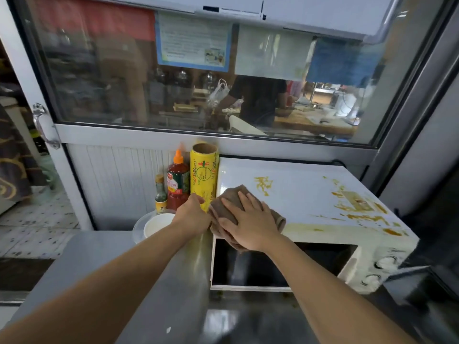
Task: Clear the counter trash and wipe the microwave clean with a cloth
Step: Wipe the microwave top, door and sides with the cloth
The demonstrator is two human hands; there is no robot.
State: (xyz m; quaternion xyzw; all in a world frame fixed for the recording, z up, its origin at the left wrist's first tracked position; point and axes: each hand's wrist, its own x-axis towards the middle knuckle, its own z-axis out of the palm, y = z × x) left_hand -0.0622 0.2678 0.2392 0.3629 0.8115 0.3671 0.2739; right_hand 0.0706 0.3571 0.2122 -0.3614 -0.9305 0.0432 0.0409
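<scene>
**Two hands and a brown cloth on the dirty microwave**

Two bare arms reach out from the bottom of the view, over the shiny grey metal bench [104, 256]. Both arms are long and nearly straight, and they meet at the near left corner of the microwave [310, 202].

The right hand [250, 222] lies flat on top of the brown cloth [229, 202]. Its fingers are spread and straight, so its grip is loose; it presses the cloth down and does not squeeze it. The left hand [192, 214] is just left of the microwave, at the edge of the cloth. Its fingers curl forward by the cloth and the yellow roll, but I cannot tell if its grip holds anything.

The cloth is soft, thick and bunched up. It sits on the top of the microwave at that left corner and hangs a little over the front edge.

The microwave is a white box with a smooth, shiny top. Orange-brown sticky smears spread over the top, mostly on the right side and a few near the middle. Its door is dark glass, and two round knobs are on the right of the front.

Left of the microwave stand a tall yellow roll of wrap [205, 177], a red sauce bottle [177, 182] with an orange cap, and a small glass bottle [160, 194]. Near them, in front, is a round white bowl [156, 224] on a clear plate.
</scene>
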